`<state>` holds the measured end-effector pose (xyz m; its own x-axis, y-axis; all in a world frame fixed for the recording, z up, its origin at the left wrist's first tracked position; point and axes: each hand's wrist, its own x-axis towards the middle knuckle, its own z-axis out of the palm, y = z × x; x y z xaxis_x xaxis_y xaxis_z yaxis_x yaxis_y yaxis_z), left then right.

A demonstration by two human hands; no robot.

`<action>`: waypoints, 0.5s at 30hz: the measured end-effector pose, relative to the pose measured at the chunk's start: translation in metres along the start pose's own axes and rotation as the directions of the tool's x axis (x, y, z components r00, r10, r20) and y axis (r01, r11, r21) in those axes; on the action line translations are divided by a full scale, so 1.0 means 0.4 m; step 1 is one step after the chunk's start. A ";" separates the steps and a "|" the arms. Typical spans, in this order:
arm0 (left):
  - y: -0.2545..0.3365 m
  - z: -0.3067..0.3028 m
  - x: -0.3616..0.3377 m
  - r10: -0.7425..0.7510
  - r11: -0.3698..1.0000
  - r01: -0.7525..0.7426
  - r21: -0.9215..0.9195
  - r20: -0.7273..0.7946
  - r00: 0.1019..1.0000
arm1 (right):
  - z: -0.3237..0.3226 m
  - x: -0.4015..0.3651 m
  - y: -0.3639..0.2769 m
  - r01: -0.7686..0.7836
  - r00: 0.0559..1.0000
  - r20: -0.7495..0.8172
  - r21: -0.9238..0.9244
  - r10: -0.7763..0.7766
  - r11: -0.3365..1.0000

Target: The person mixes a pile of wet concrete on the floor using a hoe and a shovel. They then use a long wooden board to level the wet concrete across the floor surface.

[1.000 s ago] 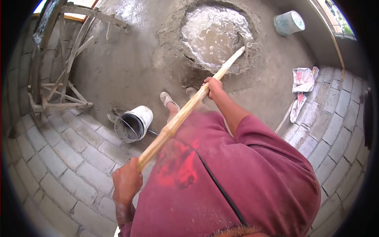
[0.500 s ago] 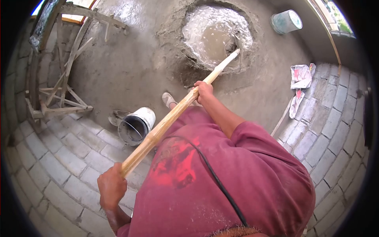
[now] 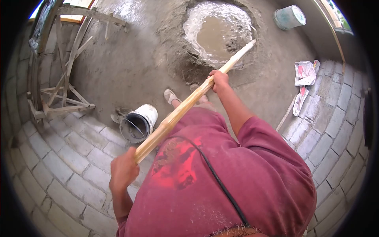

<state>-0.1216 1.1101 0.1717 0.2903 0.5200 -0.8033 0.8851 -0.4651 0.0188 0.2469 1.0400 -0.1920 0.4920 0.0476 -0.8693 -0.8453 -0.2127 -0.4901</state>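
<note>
A hoe with a long, pale wooden handle (image 3: 185, 106) slants across in front of me. My left hand (image 3: 124, 170) is closed around its near end, beside my hip. Farther along the shaft, my right hand (image 3: 219, 81) also grips it. The far end reaches the right rim of a round pit of wet mix (image 3: 219, 33), where grey-brown liquid is ringed with white. Only a thin edge of the hoe's blade shows there; the rest cannot be made out. My feet stand just short of the pit's near rim.
A white bucket (image 3: 147, 114) lies tipped by my left leg. Another bucket (image 3: 290, 17) stands tilted at the far right by the wall. Torn bags (image 3: 306, 75) lie on the block paving (image 3: 316, 130) at right. A wooden frame (image 3: 67, 108) stands at left.
The hoe and both hands have moved forward and to the right. Its far end has shifted from inside the pit to the right rim, and more brown liquid shows.
</note>
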 end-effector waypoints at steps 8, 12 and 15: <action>0.075 0.067 0.035 0.102 0.995 -0.103 0.014 0.055 0.993 | -0.093 0.114 0.058 -0.077 0.995 0.058 -0.071 0.081 0.995; 0.016 0.025 -0.022 0.047 0.998 -0.046 -0.038 0.040 0.998 | -0.087 0.039 0.112 -0.126 0.987 0.103 0.025 0.122 0.992; -0.037 0.042 -0.020 0.078 0.996 -0.077 0.041 -0.014 0.997 | -0.055 0.018 0.137 -0.156 0.984 0.095 0.071 0.149 0.985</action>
<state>-0.1432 1.1010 0.1678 0.3636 0.4924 -0.7908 0.8442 -0.5331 0.0562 0.2087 1.0071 -0.2235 0.3387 0.1081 -0.9347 -0.9242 -0.1478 -0.3521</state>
